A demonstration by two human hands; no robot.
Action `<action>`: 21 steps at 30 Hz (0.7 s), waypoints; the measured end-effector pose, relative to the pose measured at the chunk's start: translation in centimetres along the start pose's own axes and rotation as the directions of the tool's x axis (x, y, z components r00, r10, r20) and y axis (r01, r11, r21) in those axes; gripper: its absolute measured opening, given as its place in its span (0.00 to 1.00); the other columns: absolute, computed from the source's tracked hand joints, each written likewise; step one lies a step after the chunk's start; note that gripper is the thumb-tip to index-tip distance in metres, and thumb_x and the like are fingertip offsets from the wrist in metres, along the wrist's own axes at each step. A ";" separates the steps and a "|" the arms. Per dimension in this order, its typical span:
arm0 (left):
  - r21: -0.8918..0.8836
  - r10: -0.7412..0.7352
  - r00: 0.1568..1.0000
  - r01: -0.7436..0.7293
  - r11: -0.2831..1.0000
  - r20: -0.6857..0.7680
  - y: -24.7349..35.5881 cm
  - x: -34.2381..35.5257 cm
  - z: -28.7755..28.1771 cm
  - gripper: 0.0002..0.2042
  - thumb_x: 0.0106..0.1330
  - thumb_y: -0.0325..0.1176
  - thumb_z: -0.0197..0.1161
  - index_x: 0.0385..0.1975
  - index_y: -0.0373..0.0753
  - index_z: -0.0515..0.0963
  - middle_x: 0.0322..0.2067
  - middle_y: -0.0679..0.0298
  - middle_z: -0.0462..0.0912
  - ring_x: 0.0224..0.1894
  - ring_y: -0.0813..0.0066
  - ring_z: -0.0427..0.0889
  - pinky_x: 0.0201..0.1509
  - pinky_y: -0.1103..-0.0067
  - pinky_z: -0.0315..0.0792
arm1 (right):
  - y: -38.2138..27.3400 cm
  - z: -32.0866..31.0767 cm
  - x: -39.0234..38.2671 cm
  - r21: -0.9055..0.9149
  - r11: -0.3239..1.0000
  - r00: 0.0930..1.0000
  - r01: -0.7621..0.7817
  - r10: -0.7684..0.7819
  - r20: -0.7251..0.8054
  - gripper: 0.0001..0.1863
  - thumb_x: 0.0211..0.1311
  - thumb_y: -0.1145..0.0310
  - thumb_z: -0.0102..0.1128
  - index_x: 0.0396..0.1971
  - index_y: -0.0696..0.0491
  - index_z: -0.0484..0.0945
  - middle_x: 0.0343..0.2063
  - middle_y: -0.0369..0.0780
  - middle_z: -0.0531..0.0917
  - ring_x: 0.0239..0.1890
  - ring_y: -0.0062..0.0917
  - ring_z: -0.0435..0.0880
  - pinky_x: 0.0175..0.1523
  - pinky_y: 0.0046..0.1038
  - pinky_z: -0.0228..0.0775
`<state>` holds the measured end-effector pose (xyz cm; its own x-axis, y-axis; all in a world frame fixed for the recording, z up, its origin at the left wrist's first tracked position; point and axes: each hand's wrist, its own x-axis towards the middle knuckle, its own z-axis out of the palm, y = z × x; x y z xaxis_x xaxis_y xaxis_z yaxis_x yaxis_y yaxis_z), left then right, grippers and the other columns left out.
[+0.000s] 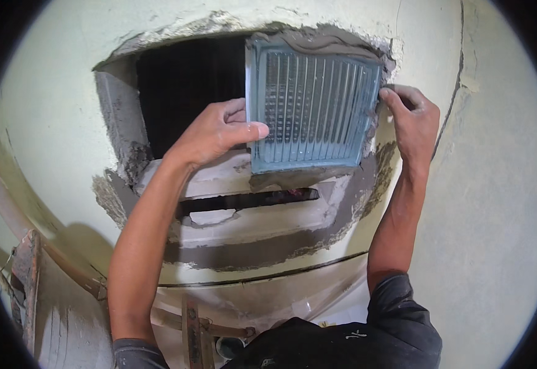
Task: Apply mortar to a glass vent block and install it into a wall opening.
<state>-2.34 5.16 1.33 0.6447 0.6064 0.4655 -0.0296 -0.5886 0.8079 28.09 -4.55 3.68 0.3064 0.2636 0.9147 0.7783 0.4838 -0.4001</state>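
Observation:
A ribbed, clear bluish glass block [314,104] stands in the right part of a rough opening in the wall, with wet grey mortar [333,40] along its top and right side. My left hand [222,130] grips the block's left edge, thumb on the front face and fingers behind, where they are partly hidden. At the block's right side, my right hand [411,114] has its thumb and curled fingers drawn together against the mortar joint. Whatever sits between those fingertips is too small to make out.
Left of the block the opening [188,86] is dark, with a rough left jamb [119,111]. Below runs a pale ledge [262,221] with a dark slot, bordered by smeared mortar [250,252]. A worn board [65,320] and a wooden upright [191,332] stand lower left.

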 end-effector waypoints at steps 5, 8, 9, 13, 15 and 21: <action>0.118 0.006 1.000 -0.003 0.993 -0.025 0.1 0.1 0.1 0.33 0.54 0.48 0.68 0.55 0.30 0.74 0.49 0.58 0.80 0.51 0.73 0.76 0.62 0.75 0.65 | 0.3 0.6 0.2 0.043 0.999 0.999 -0.026 0.024 0.038 0.11 0.53 0.69 0.69 0.31 0.63 0.85 0.25 0.40 0.85 0.28 0.18 0.80 0.36 0.22 0.71; 0.125 0.012 0.999 -0.006 0.992 -0.045 0.5 0.2 0.5 0.32 0.54 0.50 0.69 0.52 0.30 0.76 0.46 0.59 0.81 0.49 0.74 0.76 0.61 0.75 0.65 | -0.2 0.7 0.1 0.089 0.993 0.996 -0.075 0.070 0.063 0.11 0.53 0.69 0.69 0.31 0.63 0.84 0.23 0.39 0.85 0.26 0.16 0.78 0.35 0.20 0.70; 0.147 0.009 0.999 -0.002 0.989 -0.050 0.6 0.2 0.5 0.31 0.53 0.50 0.69 0.51 0.31 0.77 0.45 0.60 0.81 0.48 0.74 0.76 0.60 0.75 0.66 | 0.1 0.7 0.1 0.083 0.993 0.995 -0.082 0.077 0.064 0.11 0.53 0.69 0.69 0.31 0.63 0.84 0.23 0.39 0.85 0.26 0.16 0.78 0.35 0.20 0.70; 0.168 0.020 0.996 -0.005 0.986 -0.088 0.5 -0.2 0.4 0.29 0.53 0.49 0.69 0.48 0.31 0.78 0.42 0.62 0.82 0.45 0.76 0.76 0.57 0.77 0.67 | 0.5 1.1 0.2 0.080 0.997 1.000 0.015 -0.017 0.023 0.11 0.54 0.70 0.69 0.30 0.63 0.84 0.23 0.38 0.84 0.25 0.15 0.76 0.33 0.20 0.69; 0.163 0.023 0.994 -0.005 0.987 -0.110 0.5 -0.6 0.4 0.29 0.53 0.49 0.69 0.49 0.31 0.78 0.43 0.62 0.82 0.45 0.76 0.76 0.57 0.77 0.67 | 0.0 1.0 0.0 0.088 0.996 0.999 0.032 -0.035 0.031 0.11 0.54 0.70 0.69 0.30 0.63 0.84 0.23 0.38 0.84 0.25 0.15 0.76 0.33 0.20 0.69; 0.132 0.069 0.995 -0.060 0.989 -0.072 -0.8 0.4 0.1 0.31 0.52 0.46 0.72 0.51 0.29 0.77 0.42 0.56 0.83 0.44 0.74 0.80 0.53 0.77 0.71 | 0.9 0.2 0.1 0.075 0.997 0.998 0.031 -0.035 0.052 0.10 0.55 0.69 0.68 0.31 0.62 0.84 0.23 0.36 0.83 0.27 0.15 0.75 0.35 0.20 0.68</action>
<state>-2.02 5.83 0.83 0.5845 0.6009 0.5452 0.0332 -0.6891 0.7239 28.73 -3.96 3.39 0.2501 0.2896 0.9239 0.7440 0.5532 -0.3748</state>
